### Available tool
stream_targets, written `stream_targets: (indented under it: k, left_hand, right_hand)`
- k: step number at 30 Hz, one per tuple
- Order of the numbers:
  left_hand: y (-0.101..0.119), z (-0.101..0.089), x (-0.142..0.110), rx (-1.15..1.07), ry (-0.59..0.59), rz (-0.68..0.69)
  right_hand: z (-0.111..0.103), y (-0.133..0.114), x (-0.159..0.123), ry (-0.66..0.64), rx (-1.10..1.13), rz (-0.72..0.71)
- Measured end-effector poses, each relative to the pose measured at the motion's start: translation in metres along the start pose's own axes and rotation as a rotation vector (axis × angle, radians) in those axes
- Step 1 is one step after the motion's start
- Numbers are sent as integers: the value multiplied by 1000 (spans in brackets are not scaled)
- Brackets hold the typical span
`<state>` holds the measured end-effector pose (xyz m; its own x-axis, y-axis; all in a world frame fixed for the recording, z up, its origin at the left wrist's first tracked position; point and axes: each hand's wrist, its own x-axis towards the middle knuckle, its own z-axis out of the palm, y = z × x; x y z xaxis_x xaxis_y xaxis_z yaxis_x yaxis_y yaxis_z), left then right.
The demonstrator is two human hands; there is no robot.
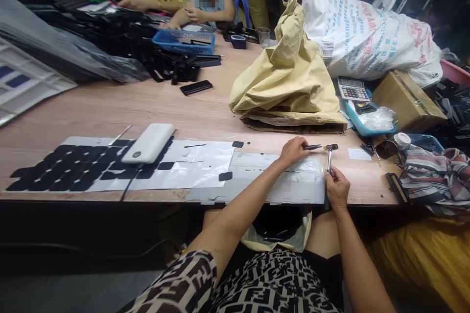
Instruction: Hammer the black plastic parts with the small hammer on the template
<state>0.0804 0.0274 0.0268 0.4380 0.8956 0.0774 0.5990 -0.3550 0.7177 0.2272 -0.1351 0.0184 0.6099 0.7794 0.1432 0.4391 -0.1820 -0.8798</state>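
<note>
My right hand [337,187] is closed around the handle of a small hammer [329,156], its head up and its dark grip below my fingers. My left hand [293,150] pinches a slender dark piece [312,147] whose far end points at the hammer head; whether the two touch I cannot tell. Below both hands lies a grey board [257,188] partly covered with clear film. To its left a white sheet [191,176] carries rows of flat black rounded pieces [62,168]. A white power bank [149,144] with a cable rests on them.
A yellow sack [286,78] stands beyond my hands. A large white printed sack [370,34], a calculator [353,89], a cardboard box [407,100] and striped cloth [433,176] crowd the right. Black parts and a blue basket [183,41] lie far left, near other people. An open bag [277,234] sits at my lap.
</note>
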Motion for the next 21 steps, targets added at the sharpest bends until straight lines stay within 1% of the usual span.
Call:
stream_targets:
  k: [3, 6, 8, 12, 18, 21]
  left_hand:
    - [-26, -13, -39, -52, -23, 11]
    - [-41, -14, -58, -93, 5, 91]
    - [-44, -13, -60, -120, 18, 119]
    - [-42, -12, -56, -143, 14, 97]
    - [-45, -10, -52, -168, 46, 92]
    - [-47, -9, -51, -175, 64, 84]
  right_hand:
    - [-1, -1, 1, -11, -9, 3]
    - [-1, -1, 2, -22, -26, -11]
    - [-1, 0, 2, -20, -45, -35]
    - [-3, -4, -4, -28, -135, -140]
    - [-6, -27, -30, -184, -198, -252]
    - [-5, -39, -39, -210, -230, -321]
